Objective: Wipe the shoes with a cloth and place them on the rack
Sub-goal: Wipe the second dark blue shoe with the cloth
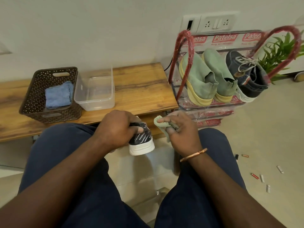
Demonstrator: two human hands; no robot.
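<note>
I find the black shoe (143,140), white-soled, just in front of the bench (139,89), near its right end. The left hand (117,127) grips it from above, fingers curled round the upper. The right hand (181,130), also before the bench, pinches a green cloth (162,124) just right of the shoe; whether they touch I cannot tell. Right of the bench stands the rack (185,51), its top shelf carrying two green shoes (199,76) and a dark shoe (246,74). On the bench: a basket (49,112) holding a blue cloth (58,95) at left, a clear tub (95,102) mid-bench.
</note>
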